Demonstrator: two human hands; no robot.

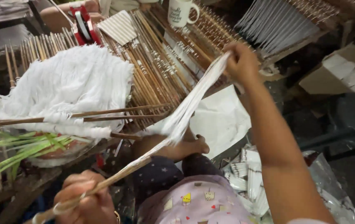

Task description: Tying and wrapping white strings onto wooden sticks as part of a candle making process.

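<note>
While the left hand (84, 199) grips a thin brown wooden stick (115, 178) low down, the right hand (240, 62) pinches its white cotton threads (190, 103), stretched taut above the stick rack (152, 70).

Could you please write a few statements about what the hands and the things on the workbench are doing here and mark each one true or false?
1. The right hand pulls a bundle of white threads up and away. True.
2. The left hand holds a pair of scissors. False: its grip is on a wooden stick that the threads run onto.
3. A white mug stands on the rows of sticks. True.
4. The red tape dispenser lies in the person's lap. False: it sits at the far side of the bench.
5. Green leaves lie at the left. True.
</note>
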